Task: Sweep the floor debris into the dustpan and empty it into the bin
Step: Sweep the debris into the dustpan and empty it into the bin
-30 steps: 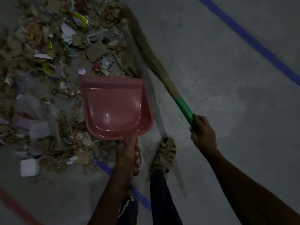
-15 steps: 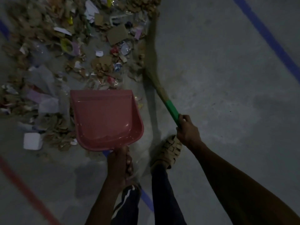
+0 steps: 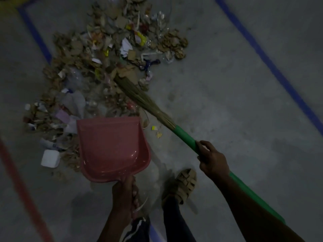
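Note:
A pink dustpan (image 3: 111, 147) lies on the grey concrete floor, its mouth facing a wide pile of debris (image 3: 97, 67) made of cardboard scraps, paper, plastic film and bits of yellow. My left hand (image 3: 125, 194) grips the dustpan's handle at its near end. My right hand (image 3: 212, 158) grips the green handle of a grass broom (image 3: 139, 96). The broom's bristle tip rests on the middle of the pile, beyond the dustpan's mouth. The pan looks empty inside.
A white block (image 3: 50, 158) lies left of the dustpan. My sandalled foot (image 3: 183, 184) stands right of the pan. Blue tape lines (image 3: 272, 67) and a red line (image 3: 21, 186) cross the floor. No bin is in view.
The view has pulled back from the pile. The broom head swung from the pile's right edge leftward onto its middle. The dustpan stays held at the pile's near edge.

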